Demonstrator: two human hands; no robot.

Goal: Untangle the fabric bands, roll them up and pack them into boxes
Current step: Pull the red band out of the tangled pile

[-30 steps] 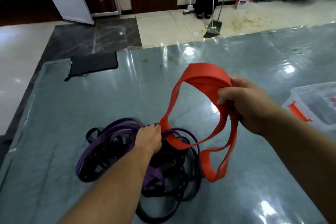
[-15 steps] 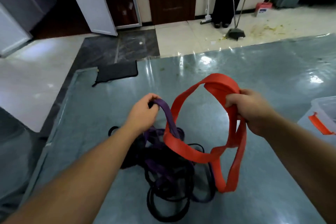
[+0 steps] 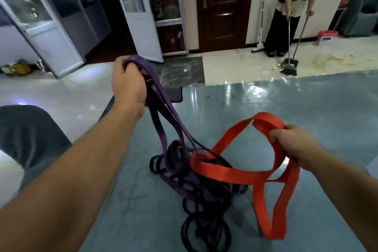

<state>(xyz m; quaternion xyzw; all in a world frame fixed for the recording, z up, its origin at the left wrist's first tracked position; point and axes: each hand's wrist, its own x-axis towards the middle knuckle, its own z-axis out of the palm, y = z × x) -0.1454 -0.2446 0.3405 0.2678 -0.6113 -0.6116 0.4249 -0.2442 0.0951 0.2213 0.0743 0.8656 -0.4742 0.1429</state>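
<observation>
Left hand (image 3: 127,86): clenched round purple band (image 3: 161,116), raised high.
Tangle (image 3: 196,186): on counter (image 3: 286,108); harder pulling may cinch knots.
Right hand (image 3: 290,145): grasping red band (image 3: 235,174), which appears threaded through purple; it may snag.

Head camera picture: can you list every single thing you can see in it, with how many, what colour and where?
purple band: one, purple, lifted from the pile by the left hand
red band: one, red, held up at right, one end threaded into the pile
black bands: several, black, tangled on the table; number unclear
table: one, shiny grey-blue, under the pile
black mat: one, at the table's far edge
person sweeping: one, light top and dark skirt, far right
dustpan: one, dark, on the floor by that person
wooden door: one, dark brown, back wall
left hand: grips the purple band
right hand: grips the red band
</observation>
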